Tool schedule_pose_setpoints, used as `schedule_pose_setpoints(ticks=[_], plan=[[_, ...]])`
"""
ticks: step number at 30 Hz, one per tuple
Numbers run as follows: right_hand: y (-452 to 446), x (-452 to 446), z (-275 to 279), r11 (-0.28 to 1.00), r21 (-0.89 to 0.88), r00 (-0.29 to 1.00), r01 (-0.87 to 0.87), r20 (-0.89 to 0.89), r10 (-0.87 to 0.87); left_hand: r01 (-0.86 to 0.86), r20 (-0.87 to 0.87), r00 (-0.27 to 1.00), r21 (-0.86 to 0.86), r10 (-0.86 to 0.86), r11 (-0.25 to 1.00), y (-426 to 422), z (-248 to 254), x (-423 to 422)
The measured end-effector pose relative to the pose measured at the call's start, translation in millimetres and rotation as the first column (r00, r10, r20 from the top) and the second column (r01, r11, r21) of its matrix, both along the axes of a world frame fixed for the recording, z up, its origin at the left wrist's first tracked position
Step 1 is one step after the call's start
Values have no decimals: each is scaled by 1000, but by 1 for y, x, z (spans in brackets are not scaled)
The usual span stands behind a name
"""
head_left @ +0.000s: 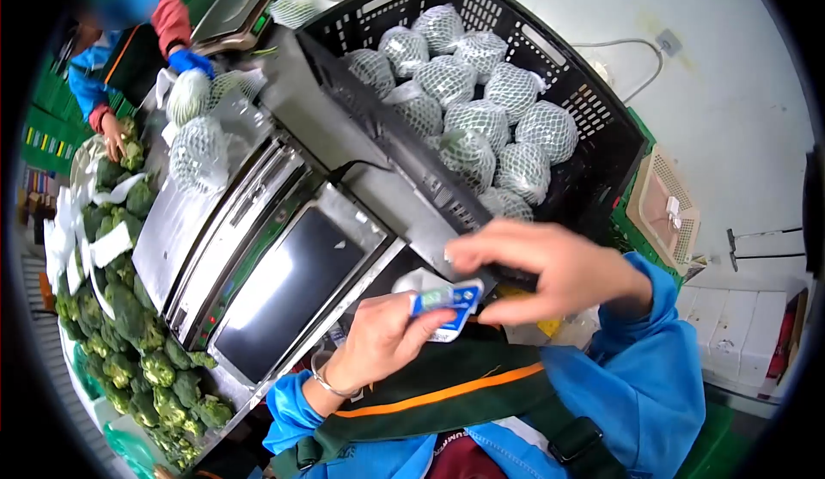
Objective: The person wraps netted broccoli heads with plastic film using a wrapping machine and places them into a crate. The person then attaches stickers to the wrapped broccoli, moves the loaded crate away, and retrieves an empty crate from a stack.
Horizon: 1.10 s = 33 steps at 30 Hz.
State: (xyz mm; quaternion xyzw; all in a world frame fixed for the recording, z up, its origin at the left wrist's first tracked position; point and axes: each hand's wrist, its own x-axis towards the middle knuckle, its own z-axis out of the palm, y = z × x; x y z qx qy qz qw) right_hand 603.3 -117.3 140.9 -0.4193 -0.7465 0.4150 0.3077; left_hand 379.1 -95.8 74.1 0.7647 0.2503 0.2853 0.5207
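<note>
My left hand point(382, 341) is closed around a small blue and white label packet point(451, 307), in front of my apron. Just right of the packet, my right hand point(546, 273) is spread, blurred by motion, with nothing visible between its fingers. A whitish rounded thing point(421, 281) shows behind the packet, partly hidden. Beyond my hands a black crate point(601, 105) holds several net-wrapped round items point(447, 79) in clear film. To the left stands a weighing machine with a dark screen point(288, 286); more wrapped items point(198, 152) lie on its metal top.
Many broccoli heads point(129, 307) are piled at the left edge. A co-worker point(112, 49) with one blue glove stands at the upper left, beside another scale point(236, 6). A beige basket point(657, 204) is at the right, and a hose point(640, 45) lies near the floor drain.
</note>
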Motion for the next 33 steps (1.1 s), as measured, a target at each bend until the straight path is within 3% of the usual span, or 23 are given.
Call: schedule_pose_setpoints(ticks=[2,4,6,7,8,10,11,12,14,16,18,19,20,22,23,24,26,27,28,29,32,33], plan=[[5,15,-3,988,-153,999,-18,-36,13,103,-57,994,142,-96,984,15,13,23],[12,38,-12,998,-22,995,-51,-85,49,90,-78,993,81,-84,993,22,16,42],[21,52,-13,975,222,999,30,11,-33,71,-46,996,-2,-71,997,28,14,61],[30,65,-7,920,391,988,31,130,-89,118,-84,988,-146,-132,982,27,6,67],[43,81,3,835,551,959,4,236,-160,122,-141,979,-161,-145,979,22,-7,72],[90,124,16,880,351,927,320,74,-367,-16,-196,977,-476,-88,879,4,-27,68],[126,132,12,910,238,934,340,23,-356,-66,-110,994,-727,-21,684,7,-6,69],[165,135,6,931,117,938,347,-28,-346,-74,-124,991,-816,-49,573,19,17,67],[243,120,-31,971,164,984,175,14,-180,118,65,993,-645,-99,755,29,36,64],[307,88,-62,999,45,995,19,99,-23,115,160,987,-594,-23,796,28,46,76],[370,66,-118,999,44,977,-8,215,-1,49,203,946,-862,254,505,29,60,73],[401,60,-153,987,158,954,-37,300,-13,-3,189,932,-848,309,529,29,55,65],[423,54,-179,992,121,930,-25,366,-21,-68,253,856,-809,450,584,23,47,61],[428,47,-207,983,176,888,58,441,-131,-315,156,724,-792,672,524,19,46,51],[427,48,-222,970,213,861,118,465,-207,-315,104,789,-779,606,543,17,42,32],[416,48,-223,899,398,805,182,465,-369,-304,72,774,-829,629,469,19,46,26],[388,58,-206,798,534,882,280,186,-434,-248,128,801,-818,584,519,18,23,4],[389,70,-219,858,511,898,47,355,-261,-266,131,753,-836,645,480,20,22,9],[384,72,-218,875,447,858,-188,509,-76,-286,190,776,-743,601,605,22,8,8],[368,76,-219,890,390,802,-238,596,-47,-326,187,773,-703,606,633,25,4,13],[342,58,-173,877,480,912,-18,367,-182,-347,257,733,-655,629,671,53,20,37],[304,38,-121,953,302,985,36,153,-85,-317,295,723,-662,625,679,59,24,38]])
